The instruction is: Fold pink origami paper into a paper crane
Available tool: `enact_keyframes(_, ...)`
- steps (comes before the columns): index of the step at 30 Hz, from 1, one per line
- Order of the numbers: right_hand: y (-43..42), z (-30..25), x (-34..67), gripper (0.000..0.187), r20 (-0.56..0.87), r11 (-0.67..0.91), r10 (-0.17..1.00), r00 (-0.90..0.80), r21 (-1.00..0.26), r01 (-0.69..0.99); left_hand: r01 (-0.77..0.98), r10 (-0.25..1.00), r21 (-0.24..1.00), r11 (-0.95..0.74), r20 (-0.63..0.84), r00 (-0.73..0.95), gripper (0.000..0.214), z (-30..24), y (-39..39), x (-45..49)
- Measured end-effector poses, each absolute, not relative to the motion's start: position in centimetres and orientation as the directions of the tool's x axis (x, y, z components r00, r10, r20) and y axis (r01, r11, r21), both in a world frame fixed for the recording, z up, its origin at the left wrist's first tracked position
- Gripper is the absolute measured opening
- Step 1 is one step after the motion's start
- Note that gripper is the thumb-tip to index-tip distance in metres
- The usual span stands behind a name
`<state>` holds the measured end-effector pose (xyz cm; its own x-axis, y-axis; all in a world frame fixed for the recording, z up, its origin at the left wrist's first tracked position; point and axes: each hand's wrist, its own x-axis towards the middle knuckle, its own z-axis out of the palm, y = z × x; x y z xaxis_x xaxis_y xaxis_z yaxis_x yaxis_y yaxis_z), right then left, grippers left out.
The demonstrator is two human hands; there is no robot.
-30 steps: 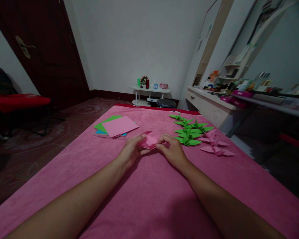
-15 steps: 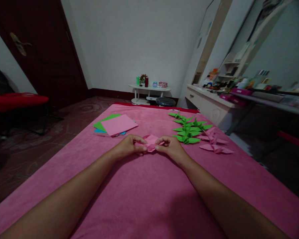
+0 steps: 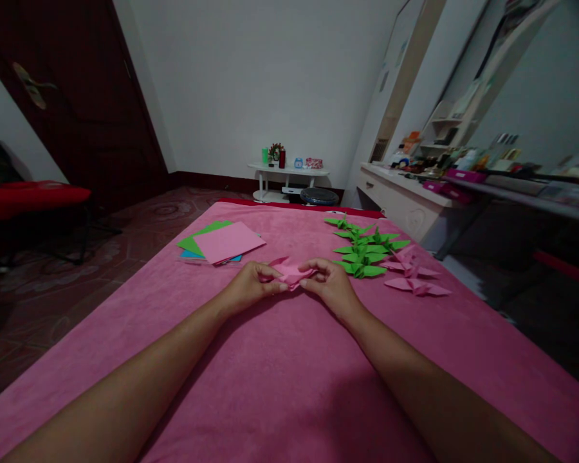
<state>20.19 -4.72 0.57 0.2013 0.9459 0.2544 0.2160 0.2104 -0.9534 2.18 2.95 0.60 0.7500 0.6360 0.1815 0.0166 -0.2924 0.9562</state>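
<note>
**Item:** folded paper piece (image 3: 289, 272), 1 pc.
**Colour:** pink, a shade lighter than the pink cover (image 3: 289, 386) under it.
**Form:** part-folded origami, small, flattish, several layers w/ creases. One pointed flap sticks out up-left at the far edge. Exact fold stage can't be told, as it is partly hidden by fingers.
**Pose:** approx. level, long axis left-right.
**Loc.:** centre of view, low over the cover; whether it touches is unclear.
**Hold:** left hand (image 3: 248, 289) pinches the left end, right hand (image 3: 330, 283) pinches the right end.
</note>
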Motion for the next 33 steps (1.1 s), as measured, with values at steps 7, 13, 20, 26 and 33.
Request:
enact_keyframes(7,-4.7,0.4,20.1,0.035,0.316,0.282,0.913,0.256,-0.946,0.16,0.012,0.732,0.936,-0.351,0.266,0.628,0.022,0.6,2.0,2.7)
enact_keyframes(13,-4.7,0.6,19.8,0.037,0.326,0.317,0.899,0.294,-0.945,0.079,0.015,0.795,0.93,-0.366,0.304,0.525,0.017,1.1,1.2,3.2)
enact_keyframes(20,-5.0,1.3,19.7,0.036,0.39,0.359,0.872,0.295,-0.92,0.158,-0.012,0.805,0.923,-0.385,0.342,0.484,0.014,1.0,1.1,3.3)
enact_keyframes(26,-5.3,2.2,20.5,0.029,0.617,0.47,0.751,0.234,-0.749,0.467,-0.015,0.796,0.934,-0.357,0.312,0.518,0.016,1.3,0.7,3.3)
enact_keyframes(33,-5.4,3.2,21.6,0.026,0.7,0.527,0.7,0.14,-0.638,0.561,-0.006,0.81,0.936,-0.353,0.309,0.499,0.016,1.2,0.8,3.3)
